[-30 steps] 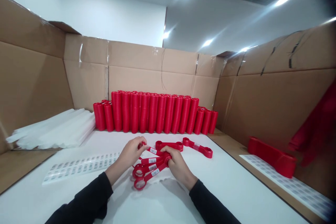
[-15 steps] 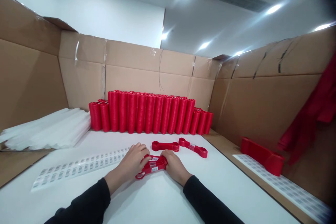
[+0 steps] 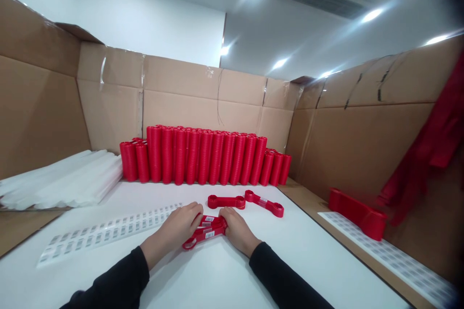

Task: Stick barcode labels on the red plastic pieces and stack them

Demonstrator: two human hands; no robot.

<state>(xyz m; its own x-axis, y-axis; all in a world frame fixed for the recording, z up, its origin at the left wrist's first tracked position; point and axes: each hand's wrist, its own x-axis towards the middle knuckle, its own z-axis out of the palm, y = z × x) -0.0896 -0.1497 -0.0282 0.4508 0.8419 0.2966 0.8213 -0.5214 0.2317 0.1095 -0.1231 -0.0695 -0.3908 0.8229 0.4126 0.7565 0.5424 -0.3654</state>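
Between my hands lie several red dumbbell-shaped pieces (image 3: pixel 206 234), like flat-wound ribbon with looped ends, bearing white barcode labels. My left hand (image 3: pixel 176 228) curls its fingers over their left part, and its fingertips are partly hidden. At the right end, my right hand (image 3: pixel 237 231) is closed around the looped ends, thumb side toward the pieces. Just beyond my hands, two more pieces of the same shape rest on the white table: one red piece (image 3: pixel 226 202) straight across, and another labelled red piece (image 3: pixel 264 203) slanting down to the right.
Tall red stacks (image 3: pixel 203 157) line the back of the table (image 3: pixel 290 260) before a cardboard wall (image 3: pixel 188 77). White plastic sleeves (image 3: pixel 68 178) lie at left, near a label sheet (image 3: pixel 97 234). On the right ledge, a red strip (image 3: pixel 357 215) sits on another label sheet (image 3: pixel 391 258).
The view shifts slightly. My left fingers have drawn a little back and left along the red pieces, whose left ends now fan apart more. My right hand keeps its hold.
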